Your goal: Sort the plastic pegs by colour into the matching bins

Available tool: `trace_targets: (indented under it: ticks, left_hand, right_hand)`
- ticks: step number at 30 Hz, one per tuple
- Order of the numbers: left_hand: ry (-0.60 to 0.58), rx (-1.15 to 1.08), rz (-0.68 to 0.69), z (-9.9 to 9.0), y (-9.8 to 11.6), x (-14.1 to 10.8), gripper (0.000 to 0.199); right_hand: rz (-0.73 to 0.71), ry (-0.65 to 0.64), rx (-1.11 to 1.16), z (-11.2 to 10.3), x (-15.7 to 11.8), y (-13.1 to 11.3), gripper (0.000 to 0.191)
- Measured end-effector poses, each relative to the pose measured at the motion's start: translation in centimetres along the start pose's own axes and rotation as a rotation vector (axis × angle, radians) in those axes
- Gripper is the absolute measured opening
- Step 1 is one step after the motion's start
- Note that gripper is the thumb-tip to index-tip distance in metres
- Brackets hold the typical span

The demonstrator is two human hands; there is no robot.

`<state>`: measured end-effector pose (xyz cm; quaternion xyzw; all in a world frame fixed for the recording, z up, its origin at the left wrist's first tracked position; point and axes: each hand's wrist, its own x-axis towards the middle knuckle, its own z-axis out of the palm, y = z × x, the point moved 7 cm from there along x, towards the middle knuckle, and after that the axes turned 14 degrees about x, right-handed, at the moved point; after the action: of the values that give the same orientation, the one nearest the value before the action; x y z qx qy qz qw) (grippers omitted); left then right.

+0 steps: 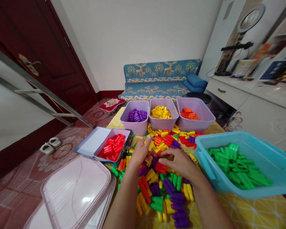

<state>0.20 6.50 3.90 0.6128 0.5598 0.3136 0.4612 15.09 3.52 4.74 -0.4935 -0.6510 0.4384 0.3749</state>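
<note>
A heap of mixed plastic tube-like building pieces (166, 184), in red, yellow, purple, green and orange, lies under both hands. My left hand (141, 151) is closed over the middle of the heap, its thumb up against a yellow piece (151, 146). Just to the right, my right hand (177, 161) reaches in with bent fingers and thumb drawn together. Its fingertips are among purple and red pieces; whatever they grip is hidden. A red piece (160, 167) sits right below its thumb.
Lilac bins behind the heap hold purple (134, 128), yellow (163, 123) and orange pieces (195, 126). A blue bin (238, 191) with green pieces stands right. Left are an open case (90, 143) with red pieces and stacked lids (78, 190). A metal ladder (45, 87) stands further left.
</note>
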Motion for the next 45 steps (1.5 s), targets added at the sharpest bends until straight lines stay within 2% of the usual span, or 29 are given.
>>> trace_targets:
  ticks: [3, 5, 8, 13, 16, 19, 21, 22, 23, 25, 27, 29, 31, 34, 37, 41, 45]
  left_hand:
    - [-0.147, 0.005, 0.025, 1.5, 0.8, -0.9, 0.070]
    - [-0.212, 0.028, 0.052, 2.4, 1.4, -1.3, 0.068]
    - [-0.202, 0.054, 0.081, 2.9, 1.8, -1.4, 0.067]
    - [-0.051, 0.110, 0.109, 1.5, 1.8, -0.8, 0.063]
    - [0.094, 0.210, 0.137, 0.0, 1.3, -0.1, 0.056]
    - [0.311, 0.364, 0.154, -1.9, 0.8, 0.3, 0.038]
    - [0.391, 0.466, 0.133, -2.5, 0.3, 0.4, 0.029]
    - [0.400, 0.500, 0.122, -2.6, 0.1, 0.5, 0.027]
    - [0.397, 0.520, 0.120, -2.6, -0.1, 0.6, 0.026]
    - [0.390, 0.544, 0.142, -2.4, -0.2, 0.8, 0.025]
    - [0.389, 0.585, 0.188, -2.0, -0.2, 0.9, 0.026]
    - [0.369, 0.637, 0.232, -1.5, -0.3, 1.1, 0.029]
    - [0.324, 0.695, 0.247, -0.9, -0.7, 1.3, 0.037]
    - [0.248, 0.797, 0.259, 0.0, -1.0, 1.4, 0.044]
    - [0.201, 0.884, 0.271, 0.6, -0.7, 1.2, 0.040]
    - [0.195, 0.974, 0.249, 0.8, -0.5, 1.1, 0.034]
    - [0.193, 0.979, 0.231, 0.7, -0.8, 1.2, 0.029]
  right_hand:
    - [-0.023, 0.088, 0.049, -0.3, 0.1, -0.3, 0.038]
    - [-0.046, 0.066, 0.141, 0.5, 0.3, -0.6, 0.044]
    - [-0.065, 0.052, 0.263, 1.5, 0.6, -0.9, 0.040]
    - [-0.057, 0.173, 0.424, 1.1, 0.6, -1.0, 0.020]
    - [-0.001, 0.184, 0.527, 0.5, 0.3, -0.6, 0.020]
    - [0.074, 0.034, 0.475, 0.4, 0.0, 0.0, 0.020]
    - [0.090, -0.099, 0.349, 0.5, 0.1, 0.2, 0.017]
    - [0.087, -0.127, 0.297, 0.3, 0.2, 0.2, 0.015]
    - [0.077, -0.103, 0.280, -0.2, 0.5, 0.0, 0.016]
    - [0.010, 0.066, 0.369, -1.8, 1.4, -0.8, 0.024]
    - [-0.123, 0.259, 0.542, -3.3, 2.1, -2.0, 0.041]
    - [-0.235, 0.357, 0.628, -3.9, 2.6, -2.6, 0.055]
    - [-0.248, 0.409, 0.515, -3.9, 3.1, -2.0, 0.053]
    - [-0.172, 0.424, 0.108, -3.3, 3.8, 0.0, 0.036]
    - [-0.171, 0.313, -0.189, -1.5, 4.8, 1.3, 0.034]
    - [-0.188, 0.132, -0.418, 1.7, 6.0, 1.5, 0.046]
    - [-0.096, 0.061, -0.584, 3.3, 6.8, 1.8, 0.044]
